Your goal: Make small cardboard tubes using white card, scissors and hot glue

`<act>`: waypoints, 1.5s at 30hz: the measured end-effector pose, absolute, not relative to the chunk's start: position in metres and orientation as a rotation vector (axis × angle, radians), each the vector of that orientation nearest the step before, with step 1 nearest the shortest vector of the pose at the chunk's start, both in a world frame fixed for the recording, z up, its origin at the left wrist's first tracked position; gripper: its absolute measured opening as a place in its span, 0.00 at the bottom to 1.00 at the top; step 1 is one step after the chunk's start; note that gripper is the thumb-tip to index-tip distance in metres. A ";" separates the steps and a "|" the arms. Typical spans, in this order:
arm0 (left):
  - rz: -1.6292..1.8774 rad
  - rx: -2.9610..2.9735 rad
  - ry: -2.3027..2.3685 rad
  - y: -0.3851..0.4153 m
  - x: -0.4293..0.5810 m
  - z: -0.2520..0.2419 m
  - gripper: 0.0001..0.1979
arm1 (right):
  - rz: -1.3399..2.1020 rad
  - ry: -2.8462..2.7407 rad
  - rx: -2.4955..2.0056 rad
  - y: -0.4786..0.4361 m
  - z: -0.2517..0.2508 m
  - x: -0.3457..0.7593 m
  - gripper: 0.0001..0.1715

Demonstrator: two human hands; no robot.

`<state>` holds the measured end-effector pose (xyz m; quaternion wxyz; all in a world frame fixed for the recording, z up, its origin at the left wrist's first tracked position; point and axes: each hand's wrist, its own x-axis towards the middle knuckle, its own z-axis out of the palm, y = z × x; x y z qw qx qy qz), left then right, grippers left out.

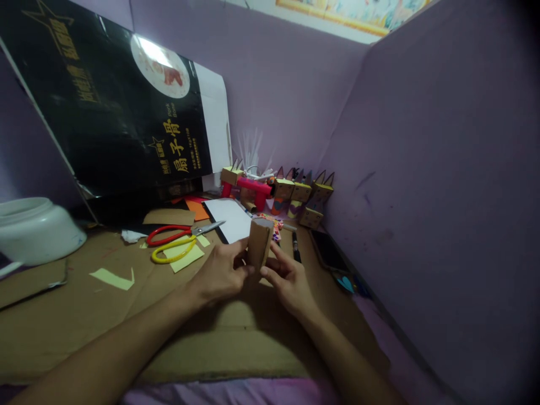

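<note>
And here's the risk: too hard a pinch could buckle the folded cardboard piece (259,243), and an uneven push from either side could twist it or split its edge. It stands roughly upright, right between the two grips: the left hand (223,271) is clamped on its left side, the right hand (292,279) pinches its right edge, low down. Does its foot touch the cardboard sheet (189,351) below? (Hard to tell from here!) The scissors (195,231) lie to the left, clear of both hands.
</note>
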<state>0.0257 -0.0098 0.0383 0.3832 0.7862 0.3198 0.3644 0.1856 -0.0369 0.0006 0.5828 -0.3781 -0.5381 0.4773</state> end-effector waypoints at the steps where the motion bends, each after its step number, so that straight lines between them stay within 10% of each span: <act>1: 0.943 2.064 0.786 -0.009 0.025 0.037 0.17 | 1.031 -1.304 -0.895 -0.036 -0.001 0.186 0.30; 18: 1.250 2.351 0.635 0.000 0.024 0.017 0.11 | 0.440 -1.650 -0.978 -0.036 -0.003 0.194 0.23; 31: 0.568 0.905 0.840 0.001 0.035 0.036 0.08 | 1.868 -0.722 -1.037 -0.034 0.026 0.191 0.11; 45: 0.604 1.001 0.808 0.000 0.035 0.034 0.15 | 1.769 -0.802 -1.015 -0.037 0.022 0.189 0.14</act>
